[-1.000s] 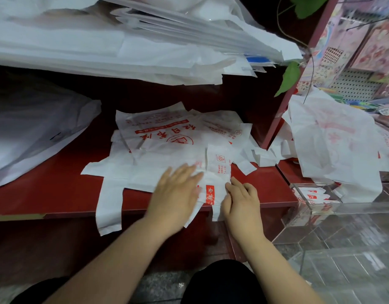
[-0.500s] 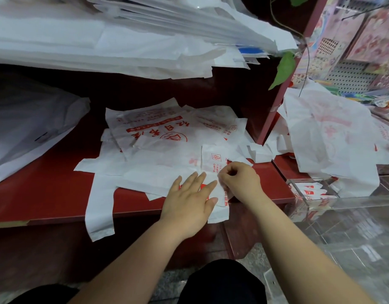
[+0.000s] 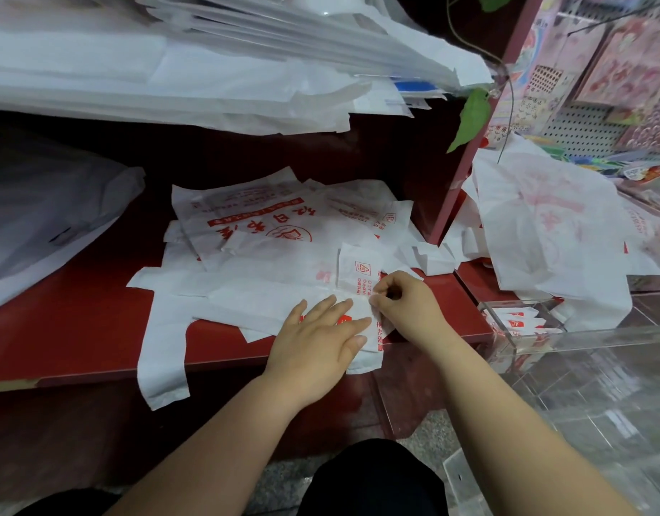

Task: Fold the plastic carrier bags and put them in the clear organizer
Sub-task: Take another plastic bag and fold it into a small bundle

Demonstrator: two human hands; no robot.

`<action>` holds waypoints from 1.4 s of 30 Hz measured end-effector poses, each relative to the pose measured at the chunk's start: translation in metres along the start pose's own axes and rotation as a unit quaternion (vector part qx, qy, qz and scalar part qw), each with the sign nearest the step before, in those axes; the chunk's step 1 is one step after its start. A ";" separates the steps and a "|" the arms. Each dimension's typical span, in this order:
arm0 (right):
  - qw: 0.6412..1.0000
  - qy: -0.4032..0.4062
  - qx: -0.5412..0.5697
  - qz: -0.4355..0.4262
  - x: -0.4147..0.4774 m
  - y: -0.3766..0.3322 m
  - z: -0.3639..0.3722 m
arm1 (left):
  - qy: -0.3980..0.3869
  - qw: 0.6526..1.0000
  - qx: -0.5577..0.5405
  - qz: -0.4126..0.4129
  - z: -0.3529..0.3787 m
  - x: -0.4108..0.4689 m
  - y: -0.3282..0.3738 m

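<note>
A narrow folded white carrier bag (image 3: 358,277) with red print lies at the front edge of the red shelf (image 3: 79,329), on top of a loose pile of flat white bags (image 3: 254,232). My left hand (image 3: 317,340) lies flat with straight fingers pressing the folded bag's lower part. My right hand (image 3: 406,303) is curled and pinches the bag's right edge just beside the left fingertips. The clear organizer (image 3: 507,329) stands to the right at shelf level, with a few folded bags (image 3: 518,322) inside it.
A thick stack of white bags (image 3: 209,68) overhangs from the shelf above. More crumpled white bags (image 3: 544,232) lie right of the red upright post (image 3: 466,162). A grey-white bag (image 3: 42,217) sits far left. One bag handle (image 3: 161,359) hangs over the shelf edge.
My right hand went from lying flat at the shelf edge to a curled pinch on the folded bag. My left hand slid right onto the bag's lower part.
</note>
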State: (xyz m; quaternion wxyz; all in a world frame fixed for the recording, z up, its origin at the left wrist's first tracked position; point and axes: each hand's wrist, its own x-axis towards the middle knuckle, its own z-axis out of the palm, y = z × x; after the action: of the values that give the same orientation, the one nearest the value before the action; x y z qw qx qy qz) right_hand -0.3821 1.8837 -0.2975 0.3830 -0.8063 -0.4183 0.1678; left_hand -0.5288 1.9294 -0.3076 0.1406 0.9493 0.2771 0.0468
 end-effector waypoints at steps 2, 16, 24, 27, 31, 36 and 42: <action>0.998 0.011 0.043 0.033 0.006 -0.005 -0.005 | 0.005 1.000 -0.009 -0.005 0.001 0.000 0.000; 0.988 -0.008 0.083 0.133 0.041 -0.017 0.001 | 0.039 0.998 0.042 -0.033 0.002 0.011 0.002; 0.983 -0.015 0.135 0.123 0.044 -0.018 0.003 | 0.028 0.995 0.098 -0.019 0.000 0.018 0.002; 0.981 0.004 0.173 0.083 0.040 -0.020 0.002 | 0.032 0.994 0.108 -0.017 0.001 0.023 0.003; 0.986 0.022 0.164 -0.021 0.022 -0.023 -0.002 | 0.069 0.990 0.123 -0.019 0.008 0.019 0.000; 0.986 -0.005 0.095 -0.135 -0.011 -0.009 -0.001 | 0.244 0.968 0.048 -0.009 0.020 0.006 -0.011; 0.956 -0.009 -0.085 -0.281 -0.027 0.013 0.015 | 0.300 0.953 -0.015 -0.035 0.020 -0.024 -0.018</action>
State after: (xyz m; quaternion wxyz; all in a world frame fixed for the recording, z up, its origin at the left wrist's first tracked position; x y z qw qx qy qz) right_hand -0.3997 1.8649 -0.3185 0.3410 -0.6840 -0.6444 0.0242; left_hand -0.5545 1.9262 -0.3323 0.0665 0.8790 0.3393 0.3284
